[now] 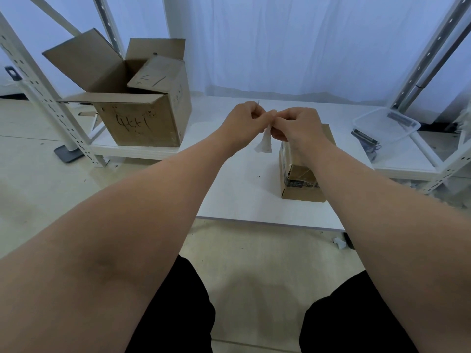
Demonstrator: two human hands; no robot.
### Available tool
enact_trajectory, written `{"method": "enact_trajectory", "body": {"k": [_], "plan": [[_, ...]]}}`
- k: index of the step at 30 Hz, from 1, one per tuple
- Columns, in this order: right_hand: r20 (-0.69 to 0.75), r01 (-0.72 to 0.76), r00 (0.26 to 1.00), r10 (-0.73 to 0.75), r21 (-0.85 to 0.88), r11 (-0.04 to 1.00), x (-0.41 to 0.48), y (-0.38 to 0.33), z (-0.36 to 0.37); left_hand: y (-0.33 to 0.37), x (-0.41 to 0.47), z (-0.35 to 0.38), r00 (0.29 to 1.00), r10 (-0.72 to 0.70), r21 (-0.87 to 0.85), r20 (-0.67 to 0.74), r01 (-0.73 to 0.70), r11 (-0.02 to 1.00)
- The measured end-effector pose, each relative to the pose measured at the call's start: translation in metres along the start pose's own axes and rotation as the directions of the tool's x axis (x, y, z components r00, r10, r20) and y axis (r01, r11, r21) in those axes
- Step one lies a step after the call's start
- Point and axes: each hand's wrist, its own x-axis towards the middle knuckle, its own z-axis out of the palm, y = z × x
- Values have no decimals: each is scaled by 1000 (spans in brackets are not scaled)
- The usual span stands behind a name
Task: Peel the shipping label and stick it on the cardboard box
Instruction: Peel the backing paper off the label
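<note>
Both hands are raised over the white table [237, 194], fingertips meeting. My left hand [242, 118] and my right hand [295, 126] each pinch the top of a small white shipping label [265, 142], which hangs down crumpled between them. Below and to the right, a small taped cardboard box [300, 184] stands on the table, partly hidden by my right forearm. The label hangs in the air to the left of the box and does not touch it.
A large open cardboard box [142, 118] with black handwriting stands on a low shelf at the left. A clear plastic tray [384, 123] and dark items lie at the right. White metal rack posts [38, 90] flank both sides; a curtain hangs behind.
</note>
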Motion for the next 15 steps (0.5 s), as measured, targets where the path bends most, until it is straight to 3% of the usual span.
{"method": "enact_trajectory", "body": {"k": [6, 15], "plan": [[16, 18, 1000, -18, -8, 1000, 0, -1, 4, -3, 1, -8, 998, -70, -140, -5, 69, 988], [15, -11, 1000, 11, 38, 999, 0, -2, 3, 2, -1, -10, 997, -71, -103, -7, 70, 992]]}}
